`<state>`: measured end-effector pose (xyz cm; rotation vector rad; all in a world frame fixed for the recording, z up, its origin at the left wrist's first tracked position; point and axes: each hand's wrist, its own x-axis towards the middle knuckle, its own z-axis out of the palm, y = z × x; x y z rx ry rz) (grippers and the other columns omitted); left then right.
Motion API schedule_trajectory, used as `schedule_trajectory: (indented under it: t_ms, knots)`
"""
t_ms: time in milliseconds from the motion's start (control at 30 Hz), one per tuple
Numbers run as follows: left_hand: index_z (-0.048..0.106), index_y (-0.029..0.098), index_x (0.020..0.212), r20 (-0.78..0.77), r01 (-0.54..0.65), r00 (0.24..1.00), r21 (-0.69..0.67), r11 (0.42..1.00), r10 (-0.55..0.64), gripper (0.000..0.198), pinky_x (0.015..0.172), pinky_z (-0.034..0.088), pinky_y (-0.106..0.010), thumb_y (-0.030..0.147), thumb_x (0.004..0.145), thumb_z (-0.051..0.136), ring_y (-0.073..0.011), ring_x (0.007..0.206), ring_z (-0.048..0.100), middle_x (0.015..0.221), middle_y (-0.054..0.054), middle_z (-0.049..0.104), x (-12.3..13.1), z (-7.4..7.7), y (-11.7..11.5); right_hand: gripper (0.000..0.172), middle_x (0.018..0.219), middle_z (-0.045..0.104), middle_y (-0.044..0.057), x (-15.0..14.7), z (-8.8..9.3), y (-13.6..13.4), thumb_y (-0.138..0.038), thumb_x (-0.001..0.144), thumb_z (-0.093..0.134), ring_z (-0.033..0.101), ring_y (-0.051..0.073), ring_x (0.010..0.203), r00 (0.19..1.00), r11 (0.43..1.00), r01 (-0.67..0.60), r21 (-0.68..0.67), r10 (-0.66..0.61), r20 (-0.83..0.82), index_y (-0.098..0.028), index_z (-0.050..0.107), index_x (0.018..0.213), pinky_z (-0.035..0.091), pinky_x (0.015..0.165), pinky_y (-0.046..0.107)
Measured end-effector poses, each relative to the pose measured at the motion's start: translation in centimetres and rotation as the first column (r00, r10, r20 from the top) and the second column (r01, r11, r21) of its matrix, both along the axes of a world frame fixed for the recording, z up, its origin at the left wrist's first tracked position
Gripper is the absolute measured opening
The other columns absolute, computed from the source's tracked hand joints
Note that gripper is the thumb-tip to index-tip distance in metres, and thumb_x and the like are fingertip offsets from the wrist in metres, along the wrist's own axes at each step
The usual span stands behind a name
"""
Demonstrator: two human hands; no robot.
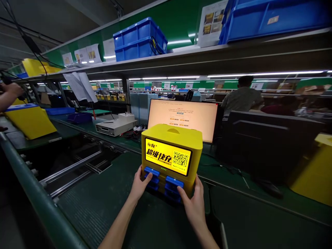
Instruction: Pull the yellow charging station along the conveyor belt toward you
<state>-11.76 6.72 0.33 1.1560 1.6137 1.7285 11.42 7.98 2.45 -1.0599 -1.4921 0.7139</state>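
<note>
Left grip [139, 183]: mine, closed on the lower left side of a yellow unit [168, 175], thumb forward against the left blue stack [152, 178].
Right grip [193, 202]: mine, closed on the lower right side of the same unit, thumb at the edge of the right blue stack [173, 188].
Yellow unit, one: between my two palms, directly before me over the green desk [88, 197], front towards me. Whether its base touches down or hangs clear, I cannot tell.
Front panel [168, 156], one: lit yellow, black characters, square code at right. Small green lights [163, 169] just below.
Step in hand, as I judge it: a two-handed hold, steadying or placing the unit with its front in view.
Next move, as I judge it: calls for even pressure from both sides, the unit kept level, thumbs light on the blue parts.
Monitor [181, 110], one: lit, behind the unit and partly hidden by it.
Grey instrument [114, 127], one: left of the monitor.
Shelf [178, 65], overhead: carries a blue bin [140, 43].
Co-worker's hand [14, 90], one: far left, above another yellow unit [38, 122].
</note>
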Motion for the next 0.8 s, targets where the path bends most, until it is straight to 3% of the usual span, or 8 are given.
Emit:
schedule_trajectory:
  t_ms: [133, 267, 500, 667, 800]
  knots:
    - [0.027, 0.018, 0.14, -0.021, 0.054, 0.998, -0.032, 0.998, -0.055, 0.089, 0.105, 0.035, -0.04, 0.059, 0.07, 0.066, -0.0298, 0.13, 0.035, 0.14, -0.014, 0.038, -0.5, -0.1, -0.3, 0.079, 0.143, 0.024, 0.011, 0.5, -0.4, 0.0, -0.058, 0.082, 0.05, 0.025, 0.029, 0.131, 0.998, 1.0, -0.021, 0.007, 0.02, 0.059, -0.021, 0.016, 0.142, 0.024, 0.107, 0.044]
    - [0.022, 0.021, 0.142, -0.046, 0.139, 0.989, -0.056, 0.989, -0.141, 0.097, 0.103, 0.038, -0.041, 0.051, 0.066, 0.073, -0.0286, 0.125, 0.042, 0.136, -0.013, 0.044, -0.5, -0.1, -0.8, 0.087, 0.147, 0.018, 0.011, 1.0, -1.4, 0.0, -0.058, 0.081, 0.053, 0.023, 0.03, 0.132, 0.986, 0.998, -0.068, -0.01, 0.069, 0.153, -0.022, 0.006, 0.145, 0.026, 0.107, 0.045]
    - [0.019, 0.019, 0.143, -0.133, 0.061, 0.988, -0.105, 0.993, -0.075, 0.094, 0.108, 0.028, -0.044, 0.053, 0.07, 0.067, -0.0299, 0.13, 0.034, 0.14, -0.015, 0.037, -0.8, -1.0, -0.8, 0.082, 0.146, 0.021, 0.011, 0.8, -2.5, -0.2, -0.058, 0.083, 0.05, 0.026, 0.031, 0.131, 0.989, 1.0, -0.025, -0.006, 0.026, 0.148, -0.024, 0.008, 0.145, 0.028, 0.105, 0.046]
    - [0.006, 0.015, 0.144, -0.233, 0.124, 0.96, -0.135, 0.983, -0.153, 0.12, 0.112, 0.022, -0.041, 0.046, 0.055, 0.08, -0.0285, 0.134, 0.027, 0.145, -0.017, 0.028, -1.3, -1.4, -1.1, 0.092, 0.148, 0.015, 0.011, 0.9, -4.1, -0.3, -0.055, 0.079, 0.056, 0.025, 0.031, 0.132, 0.977, 0.996, -0.073, -0.051, 0.081, 0.195, -0.024, -0.001, 0.145, 0.035, 0.101, 0.046]
    - [0.004, 0.018, 0.144, -0.328, 0.074, 0.937, -0.149, 0.986, -0.12, 0.117, 0.111, 0.022, -0.043, 0.044, 0.058, 0.079, -0.0284, 0.134, 0.027, 0.146, -0.015, 0.027, -1.1, -1.4, -1.3, 0.09, 0.149, 0.016, 0.01, 1.0, -4.8, -0.4, -0.052, 0.08, 0.053, 0.027, 0.03, 0.131, 0.968, 0.995, -0.056, -0.081, 0.074, 0.241, -0.026, -0.003, 0.144, 0.04, 0.097, 0.046]
